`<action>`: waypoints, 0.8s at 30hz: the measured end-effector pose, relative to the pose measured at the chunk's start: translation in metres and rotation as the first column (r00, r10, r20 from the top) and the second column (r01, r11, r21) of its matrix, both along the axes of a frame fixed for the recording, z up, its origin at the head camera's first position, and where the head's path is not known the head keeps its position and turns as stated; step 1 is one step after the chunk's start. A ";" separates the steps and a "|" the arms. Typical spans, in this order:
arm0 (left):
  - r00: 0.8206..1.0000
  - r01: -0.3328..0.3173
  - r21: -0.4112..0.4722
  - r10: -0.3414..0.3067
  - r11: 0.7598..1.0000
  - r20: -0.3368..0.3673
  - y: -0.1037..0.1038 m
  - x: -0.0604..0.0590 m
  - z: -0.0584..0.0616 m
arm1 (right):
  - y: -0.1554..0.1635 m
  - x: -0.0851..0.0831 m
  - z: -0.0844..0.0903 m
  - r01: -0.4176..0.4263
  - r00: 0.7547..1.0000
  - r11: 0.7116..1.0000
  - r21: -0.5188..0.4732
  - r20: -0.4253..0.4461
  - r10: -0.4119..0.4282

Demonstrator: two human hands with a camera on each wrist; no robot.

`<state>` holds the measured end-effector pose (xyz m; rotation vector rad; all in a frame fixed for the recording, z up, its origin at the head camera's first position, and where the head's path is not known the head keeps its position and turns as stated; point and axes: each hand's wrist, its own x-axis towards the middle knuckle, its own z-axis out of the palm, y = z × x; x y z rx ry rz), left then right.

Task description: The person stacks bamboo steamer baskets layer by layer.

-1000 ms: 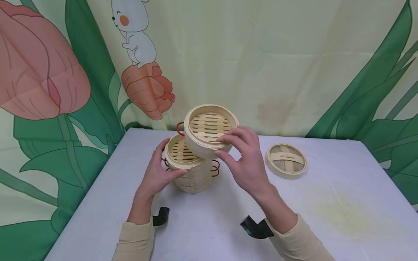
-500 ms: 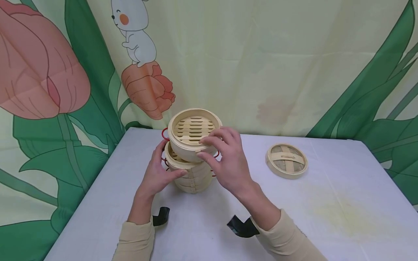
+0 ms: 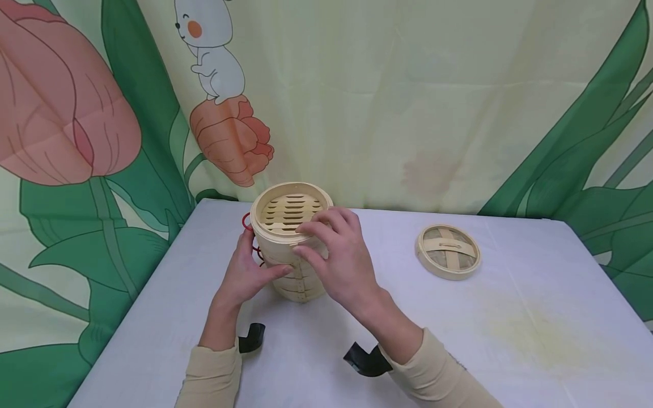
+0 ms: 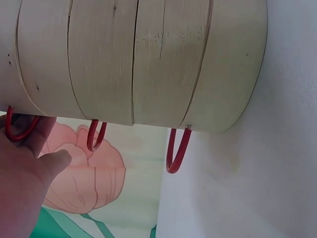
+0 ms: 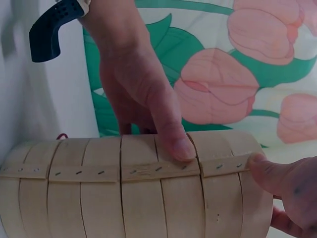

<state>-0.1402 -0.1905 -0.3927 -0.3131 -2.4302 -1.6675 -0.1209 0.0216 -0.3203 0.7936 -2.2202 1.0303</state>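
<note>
The round slatted bamboo steamer tray (image 3: 291, 212), carried in the air a second earlier, now sat on the stack of bamboo steamer tiers (image 3: 298, 277), so the stacking looked nearly done. The right hand (image 3: 339, 260) pinched its rim; the left hand (image 3: 245, 272) gripped the stack's side, near the tabletop's (image 3: 535, 340) far-left corner. The woven bamboo lid (image 3: 448, 251) lay well apart to the right, with bare room between.

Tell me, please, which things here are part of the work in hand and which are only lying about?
In hand:
- bamboo steamer stack, steadied by the left hand
- top steamer tray, gripped by the right hand

Lying about:
- steamer lid, apart on the table
- flowered backdrop
</note>
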 end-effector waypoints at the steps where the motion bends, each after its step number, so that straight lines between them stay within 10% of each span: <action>1: 1.000 -0.003 -0.002 0.003 1.000 0.006 0.000 0.000 0.000 | -0.001 0.000 -0.001 0.006 1.000 1.000 0.007 -0.001 -0.006; 24: 1.000 -0.013 -0.006 0.013 1.000 -0.011 0.001 0.000 -0.001 | 0.000 -0.001 -0.005 0.031 0.997 0.999 0.040 -0.069 -0.028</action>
